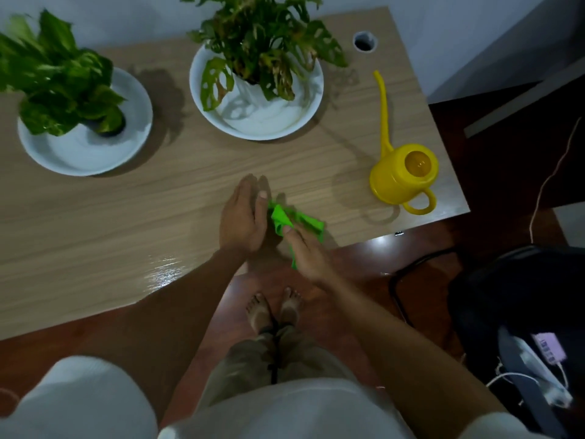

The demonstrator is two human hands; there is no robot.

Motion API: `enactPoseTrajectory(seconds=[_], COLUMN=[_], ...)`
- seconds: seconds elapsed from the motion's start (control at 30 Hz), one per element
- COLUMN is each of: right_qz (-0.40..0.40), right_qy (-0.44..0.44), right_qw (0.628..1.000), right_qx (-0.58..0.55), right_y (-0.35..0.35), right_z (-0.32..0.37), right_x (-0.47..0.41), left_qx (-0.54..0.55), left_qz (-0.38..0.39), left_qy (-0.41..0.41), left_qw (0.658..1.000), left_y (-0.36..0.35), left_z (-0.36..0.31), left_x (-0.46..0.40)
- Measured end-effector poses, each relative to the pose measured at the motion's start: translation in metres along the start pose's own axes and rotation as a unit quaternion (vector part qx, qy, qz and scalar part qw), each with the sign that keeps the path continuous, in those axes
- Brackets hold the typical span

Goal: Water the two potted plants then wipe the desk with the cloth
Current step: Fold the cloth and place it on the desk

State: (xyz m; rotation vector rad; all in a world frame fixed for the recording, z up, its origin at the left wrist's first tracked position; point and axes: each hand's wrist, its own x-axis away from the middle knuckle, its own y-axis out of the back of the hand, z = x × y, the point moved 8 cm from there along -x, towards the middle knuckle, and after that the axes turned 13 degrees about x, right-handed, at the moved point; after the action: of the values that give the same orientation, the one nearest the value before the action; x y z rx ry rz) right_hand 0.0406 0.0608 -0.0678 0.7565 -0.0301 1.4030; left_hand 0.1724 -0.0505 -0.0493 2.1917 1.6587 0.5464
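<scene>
Because the cloth (296, 221) is thin, soft and very light, it should crumple and fold under the slightest push, so it will wipe best when bunched into a pad and pressed flat under the palm, not pinched by one corner. It lies crumpled at the near edge of the desk (126, 217), right of the middle, with one tail hanging over that edge toward the floor.

Both hands are on it. The left hand (243, 217) stands on its side with the fingers stretched toward the far edge, the palm turned right and the thumb touching the left side of the cloth. The right hand (308, 251) comes in from the near right and has the cloth nipped between thumb and fingers, so this hand is closed on it while the left one is flat and open against it. Both forearms reach out over the near edge.

The watering can (402, 177) stands well apart to the right, upright, its spout pointing far. The two potted plants, one at far left (60, 80) and one at far middle (262, 49), sit in white saucers, so the watering looks done and the wiping not yet begun.
</scene>
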Motion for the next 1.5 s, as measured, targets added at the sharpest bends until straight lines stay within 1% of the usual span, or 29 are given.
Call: enactPoseTrajectory(seconds=[0.03,0.07,0.1,0.13,0.17,0.2,0.27,0.3,0.33,0.43,0.5,0.53,0.63,0.7,0.77,0.8,0.83,0.9,0.97,1.0,1.1,1.2,1.27,1.33,1.4,1.43,1.5], right_qz=[0.024,0.045,0.071,0.092,0.102,0.11,0.125,0.137,0.147,0.157,0.125,0.113,0.107,0.105,0.105,0.102,0.098,0.087,0.076,0.065,0.015,-0.022,-0.044,-0.056,-0.073,-0.094,-0.137], right_qy=[-0.103,-0.178,-0.215,-0.228,-0.224,-0.218,-0.188,-0.17,-0.157,-0.135,-0.123,-0.128,-0.145,-0.146,-0.145,-0.144,-0.142,-0.143,-0.146,-0.143,-0.106,-0.065,-0.045,-0.032,-0.013,-0.002,0.013], right_qw=[0.981,0.946,0.922,0.905,0.891,0.88,0.871,0.873,0.876,0.903,0.916,0.915,0.904,0.897,0.897,0.899,0.904,0.913,0.923,0.934,0.978,0.996,0.998,0.997,0.99,0.979,0.945], right_qx=[-0.162,-0.266,-0.315,-0.347,-0.38,-0.407,-0.436,-0.437,-0.431,-0.376,-0.359,-0.366,-0.388,-0.403,-0.405,-0.401,-0.392,-0.371,-0.348,-0.322,-0.179,-0.062,-0.009,0.047,0.12,0.18,0.296], right_y=[-0.003,-0.006,-0.007,-0.003,0.004,0.012,0.026,0.032,0.035,0.036,0.042,0.044,0.047,0.051,0.056,0.058,0.061,0.067,0.07,0.072,0.082,0.093,0.101,0.107,0.11,0.113,0.12], right_z=[0.001,0.002,0.004,0.011,0.021,0.03,0.052,0.062,0.07,0.075,0.072,0.069,0.065,0.064,0.06,0.057,0.053,0.045,0.037,0.033,0.02,0.018,0.019,0.02,0.022,0.022,0.019], right_x=[-0.002,-0.002,-0.004,-0.006,-0.008,-0.01,-0.015,-0.016,-0.017,-0.024,-0.032,-0.035,-0.038,-0.041,-0.044,-0.046,-0.047,-0.05,-0.052,-0.054,-0.064,-0.07,-0.074,-0.079,-0.084,-0.086,-0.089], left_qx=[0.051,0.098,0.143,0.194,0.253,0.312,0.395,0.417,0.431,0.467,0.474,0.477,0.487,0.492,0.497,0.493,0.474,0.417,0.375,0.359,0.296,0.233,0.194,0.162,0.133,0.118,0.102], left_qz=[-0.019,-0.04,-0.057,-0.069,-0.072,-0.062,0.0,0.032,0.047,0.038,0.047,0.06,0.102,0.128,0.135,0.131,0.129,0.12,0.099,0.088,0.066,0.055,0.047,0.046,0.047,0.05,0.056], left_qy=[0.037,0.072,0.105,0.145,0.193,0.248,0.349,0.366,0.365,0.313,0.301,0.299,0.305,0.335,0.355,0.356,0.353,0.335,0.299,0.279,0.226,0.195,0.186,0.184,0.195,0.207,0.224], left_qw=[0.998,0.992,0.983,0.968,0.945,0.915,0.85,0.831,0.824,0.826,0.826,0.824,0.812,0.793,0.78,0.782,0.796,0.836,0.872,0.886,0.926,0.951,0.962,0.968,0.971,0.97,0.968], left_y=[0.01,0.017,0.023,0.026,0.029,0.029,0.024,0.021,0.02,0.028,0.032,0.031,0.025,0.019,0.012,0.011,0.01,0.009,0.008,0.006,0.004,-0.005,-0.012,-0.014,-0.018,-0.02,-0.025], left_z=[-0.002,-0.001,-0.004,-0.003,-0.002,-0.001,-0.005,-0.009,-0.014,-0.028,-0.031,-0.031,-0.029,-0.025,-0.021,-0.02,-0.02,-0.021,-0.024,-0.025,-0.027,-0.014,-0.008,-0.016,-0.018,-0.019,-0.016], left_x=[-0.003,-0.006,-0.008,-0.012,-0.015,-0.017,-0.012,-0.01,-0.009,-0.011,-0.011,-0.01,-0.004,0.004,0.009,0.009,0.008,0.004,-0.002,-0.006,-0.011,-0.015,-0.015,-0.014,-0.013,-0.012,-0.011])
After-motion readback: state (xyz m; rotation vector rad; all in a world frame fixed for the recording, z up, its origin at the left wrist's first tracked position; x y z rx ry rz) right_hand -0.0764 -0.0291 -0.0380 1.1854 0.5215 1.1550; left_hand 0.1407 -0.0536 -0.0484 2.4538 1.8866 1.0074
